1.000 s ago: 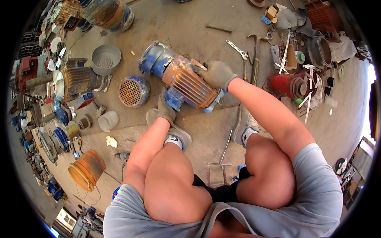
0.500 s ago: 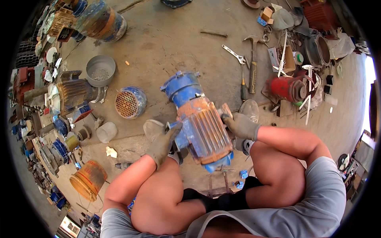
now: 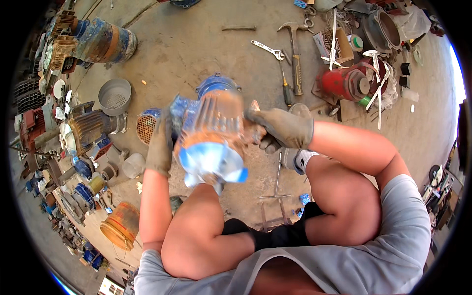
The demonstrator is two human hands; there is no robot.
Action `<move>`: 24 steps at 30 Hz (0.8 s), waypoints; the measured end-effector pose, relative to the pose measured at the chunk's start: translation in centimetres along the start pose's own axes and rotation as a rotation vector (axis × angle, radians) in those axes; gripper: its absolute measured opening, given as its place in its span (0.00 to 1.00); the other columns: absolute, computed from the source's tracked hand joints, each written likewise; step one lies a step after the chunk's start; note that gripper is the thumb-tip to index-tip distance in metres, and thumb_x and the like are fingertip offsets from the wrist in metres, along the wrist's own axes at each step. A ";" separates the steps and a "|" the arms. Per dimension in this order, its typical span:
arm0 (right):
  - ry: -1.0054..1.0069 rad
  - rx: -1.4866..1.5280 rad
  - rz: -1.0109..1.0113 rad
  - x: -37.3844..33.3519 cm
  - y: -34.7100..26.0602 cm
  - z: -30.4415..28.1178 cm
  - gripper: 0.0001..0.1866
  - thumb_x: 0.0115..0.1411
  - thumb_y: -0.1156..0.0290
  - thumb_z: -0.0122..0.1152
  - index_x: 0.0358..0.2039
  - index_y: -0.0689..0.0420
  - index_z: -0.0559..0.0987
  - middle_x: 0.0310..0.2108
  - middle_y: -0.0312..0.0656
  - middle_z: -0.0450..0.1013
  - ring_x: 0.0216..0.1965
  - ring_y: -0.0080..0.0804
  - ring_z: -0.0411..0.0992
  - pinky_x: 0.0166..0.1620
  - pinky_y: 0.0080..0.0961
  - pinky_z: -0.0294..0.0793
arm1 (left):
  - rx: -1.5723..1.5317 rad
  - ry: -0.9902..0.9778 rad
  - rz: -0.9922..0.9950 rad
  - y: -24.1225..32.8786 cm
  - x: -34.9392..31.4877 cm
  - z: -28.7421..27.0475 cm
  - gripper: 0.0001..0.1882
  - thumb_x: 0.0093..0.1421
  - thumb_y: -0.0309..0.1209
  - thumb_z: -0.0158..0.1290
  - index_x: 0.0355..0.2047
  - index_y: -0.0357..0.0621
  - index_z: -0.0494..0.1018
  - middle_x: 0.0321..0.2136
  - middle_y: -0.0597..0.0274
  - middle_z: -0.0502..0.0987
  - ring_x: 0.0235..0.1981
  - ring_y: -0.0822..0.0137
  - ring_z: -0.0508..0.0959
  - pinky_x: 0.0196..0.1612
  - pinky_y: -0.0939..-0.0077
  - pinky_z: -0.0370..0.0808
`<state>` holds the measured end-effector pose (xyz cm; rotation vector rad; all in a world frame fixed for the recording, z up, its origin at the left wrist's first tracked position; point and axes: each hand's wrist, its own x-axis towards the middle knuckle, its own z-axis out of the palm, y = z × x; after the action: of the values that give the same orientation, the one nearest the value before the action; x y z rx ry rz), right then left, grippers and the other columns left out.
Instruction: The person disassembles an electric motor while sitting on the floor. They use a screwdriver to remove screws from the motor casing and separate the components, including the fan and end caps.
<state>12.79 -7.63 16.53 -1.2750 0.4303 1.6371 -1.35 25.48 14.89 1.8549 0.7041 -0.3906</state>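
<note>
An electric motor (image 3: pixel 215 115) with a rusty ribbed body is held up between my two gloved hands, in front of my knees. Its blue flanged end (image 3: pixel 216 83) points away from me. At the near end a light-blue fan (image 3: pixel 211 160) shows around the shaft, smeared by motion. My left hand (image 3: pixel 160 146) is pressed against the motor's left side by the blue terminal box (image 3: pixel 184 114); its fingertips are partly hidden. On the right side, my right hand (image 3: pixel 285 128) has its fingers closed round a rusty foot (image 3: pixel 253 132) of the motor.
Right of the motor lie a claw hammer (image 3: pixel 295 59), an adjustable wrench (image 3: pixel 268 49), a screwdriver (image 3: pixel 286 88) and a red jack (image 3: pixel 344 83). A grey round pan (image 3: pixel 115 96), a perforated blue cover (image 3: pixel 146 129) and an orange bucket (image 3: pixel 120 223) stand left. A T-handled tool (image 3: pixel 278 177) lies near my feet.
The motor has swung left, and its near end has tipped up so the blue fan shows fully. Both hands have moved with it, the left one farther left and up. My view has shifted.
</note>
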 end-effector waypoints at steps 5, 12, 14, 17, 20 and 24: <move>-0.048 0.098 -0.029 2.9 -4.4 -0.1 0.24 0.75 0.45 0.50 0.32 0.51 0.78 0.20 0.34 0.68 0.15 0.26 0.62 0.19 0.28 0.61 | 0.361 -0.065 0.228 -3.8 9.0 -3.1 0.29 0.69 0.33 0.54 0.68 0.37 0.68 0.58 0.35 0.78 0.58 0.36 0.79 0.62 0.53 0.76; -0.067 0.042 -0.117 4.5 -7.1 -6.8 0.33 0.76 0.38 0.42 0.30 0.52 0.81 0.23 0.41 0.76 0.19 0.31 0.71 0.22 0.32 0.71 | 0.624 0.159 -0.021 5.6 10.9 0.7 0.35 0.73 0.58 0.47 0.59 0.38 0.78 0.53 0.31 0.81 0.57 0.34 0.79 0.62 0.46 0.75; 0.071 -0.179 -0.108 3.4 -7.0 -6.3 0.37 0.75 0.34 0.44 0.36 0.57 0.84 0.32 0.48 0.82 0.25 0.36 0.79 0.29 0.33 0.79 | 0.526 0.182 0.022 4.8 10.1 0.6 0.36 0.74 0.59 0.47 0.62 0.38 0.77 0.53 0.30 0.81 0.58 0.34 0.79 0.61 0.46 0.75; 0.239 -0.519 -0.327 2.2 -7.4 -6.5 0.41 0.72 0.31 0.51 0.48 0.64 0.85 0.43 0.50 0.85 0.41 0.39 0.84 0.48 0.32 0.82 | 0.573 0.225 0.019 0.7 8.7 -1.7 0.41 0.72 0.64 0.48 0.65 0.38 0.75 0.54 0.29 0.80 0.59 0.34 0.79 0.61 0.47 0.75; 0.451 -0.741 -0.682 1.2 -7.1 -9.1 0.36 0.72 0.40 0.59 0.53 0.68 0.82 0.47 0.47 0.84 0.51 0.39 0.82 0.59 0.29 0.76 | 0.415 0.478 0.109 7.0 2.8 -3.6 0.47 0.69 0.66 0.53 0.71 0.36 0.69 0.58 0.33 0.80 0.61 0.41 0.80 0.61 0.53 0.77; 0.452 -0.570 -0.972 -3.7 -8.0 -5.7 0.35 0.70 0.49 0.65 0.65 0.67 0.75 0.57 0.48 0.80 0.53 0.38 0.81 0.59 0.30 0.77 | -0.020 0.670 0.527 12.7 -2.6 -5.0 0.36 0.70 0.46 0.63 0.70 0.34 0.70 0.61 0.42 0.80 0.63 0.54 0.80 0.62 0.66 0.78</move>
<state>22.47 -10.04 19.77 -1.8753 -0.4067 0.6342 4.37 26.01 27.52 2.0674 0.6067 0.6022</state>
